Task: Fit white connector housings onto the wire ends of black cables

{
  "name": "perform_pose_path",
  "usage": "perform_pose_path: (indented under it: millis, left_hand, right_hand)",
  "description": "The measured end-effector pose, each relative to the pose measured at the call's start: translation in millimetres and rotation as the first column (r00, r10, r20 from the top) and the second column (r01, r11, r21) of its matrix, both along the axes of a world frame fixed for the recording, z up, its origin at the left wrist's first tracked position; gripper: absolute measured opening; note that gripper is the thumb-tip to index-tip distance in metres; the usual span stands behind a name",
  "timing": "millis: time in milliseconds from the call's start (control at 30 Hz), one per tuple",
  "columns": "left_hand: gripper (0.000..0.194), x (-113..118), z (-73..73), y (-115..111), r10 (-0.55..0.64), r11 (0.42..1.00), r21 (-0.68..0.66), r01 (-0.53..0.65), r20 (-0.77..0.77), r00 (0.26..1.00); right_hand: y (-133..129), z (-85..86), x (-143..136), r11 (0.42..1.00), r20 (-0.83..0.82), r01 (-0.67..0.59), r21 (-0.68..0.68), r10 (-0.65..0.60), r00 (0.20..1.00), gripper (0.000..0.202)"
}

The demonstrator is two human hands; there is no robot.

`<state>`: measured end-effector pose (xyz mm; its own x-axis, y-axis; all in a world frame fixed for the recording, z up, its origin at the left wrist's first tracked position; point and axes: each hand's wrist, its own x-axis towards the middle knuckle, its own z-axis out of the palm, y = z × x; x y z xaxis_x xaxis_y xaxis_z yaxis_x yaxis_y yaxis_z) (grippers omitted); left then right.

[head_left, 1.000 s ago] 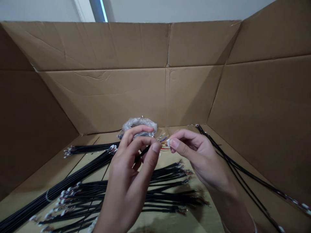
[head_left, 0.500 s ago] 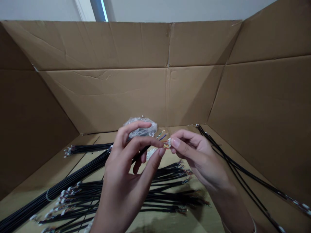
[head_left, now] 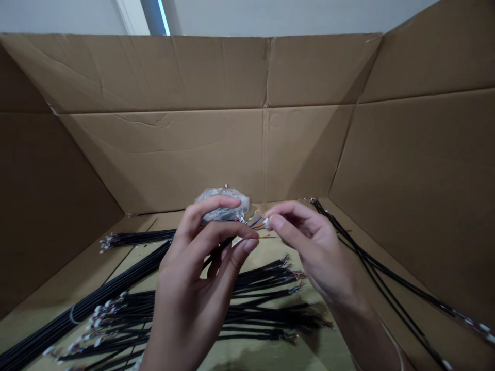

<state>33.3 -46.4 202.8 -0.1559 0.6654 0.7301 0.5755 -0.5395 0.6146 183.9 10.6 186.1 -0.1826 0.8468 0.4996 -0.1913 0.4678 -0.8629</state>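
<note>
My left hand [head_left: 209,252] pinches a thin orange-red wire [head_left: 266,237] between thumb and forefinger, its free end pointing right. This wire comes from a black cable [head_left: 213,257] that passes under my left fingers. My right hand [head_left: 305,237] is closed on a small white connector [head_left: 266,222], gripped between thumb and fingertips. An orange wire runs into the connector from the left. Blue and green-white wires [head_left: 255,220] fan out just behind it. The connector's far side is hidden by my right fingers.
Short black cables [head_left: 266,309] with stripped ends lie below my hands, white connectors [head_left: 102,314] at their left ends. A tied bundle of long cables [head_left: 96,299] crosses the left. A plastic bag [head_left: 224,202] sits at the back. More cables [head_left: 382,270] run along the right. Cardboard walls [head_left: 170,154] surround everything.
The orange-red wire in my left fingers now stands apart from the connector, its end in the open. The right hand has turned the connector slightly and shifted up and left.
</note>
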Motion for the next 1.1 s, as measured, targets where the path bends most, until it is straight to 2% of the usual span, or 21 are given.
perform_pose_path:
  millis: [67, 133, 233, 367, 567, 667, 800, 967, 1100]
  left_hand:
    - [0.009, -3, -1.3, 3, -0.006, 1.0, 0.024, 0.007, -0.02, 1.0]
    - [0.008, -5, -2.1, 4, -0.003, 0.999, 0.039, 0.005, -0.032, 0.999]
    - [0.009, -6, -2.1, 5, -0.007, 0.999, 0.043, 0.008, -0.033, 0.999]
    - [0.009, -6, -1.3, 4, -0.036, 0.999, 0.025, 0.036, -0.008, 0.999]
    - [0.01, -8, 0.0, 2, -0.053, 0.998, -0.016, 0.054, 0.023, 0.998]
    - [0.011, -9, -0.2, 2, -0.051, 0.998, -0.026, 0.051, 0.014, 0.999]
    - [0.01, -7, -2.1, 5, -0.058, 0.998, -0.003, 0.058, -0.022, 0.998]
    - [0.01, -5, -3.8, 5, -0.058, 0.994, 0.084, 0.064, -0.067, 0.996]
    - [0.012, -3, -4.2, 5, -0.024, 0.991, 0.129, 0.033, -0.066, 0.997]
  right_hand:
    - [-5, 1.5, 0, 0.979, 0.021, 0.152, 0.136, -0.156, 0.988, 0.007]
    - [-10, 2.8, 1, 0.934, 0.05, 0.219, 0.284, -0.243, 0.969, 0.01]
    - [-16, 2.2, 2, 0.865, 0.08, 0.238, 0.442, -0.303, 0.95, 0.019]
    - [-17, -1.3, 1, 0.774, 0.063, 0.258, 0.577, -0.358, 0.932, 0.028]
    - [-14, -0.4, 0, 0.729, 0.081, 0.219, 0.648, -0.352, 0.933, 0.025]
    - [-14, -0.1, 0, 0.742, 0.091, 0.218, 0.634, -0.351, 0.932, 0.02]
    - [-16, -0.1, 1, 0.818, 0.108, 0.217, 0.532, -0.32, 0.941, 0.01]
    - [-19, 4.7, 1, 0.951, 0.113, 0.125, 0.283, -0.163, 0.98, 0.007]
    - [-22, 5.8, 3, 0.994, 0.102, 0.045, 0.095, -0.055, 0.993, 0.009]
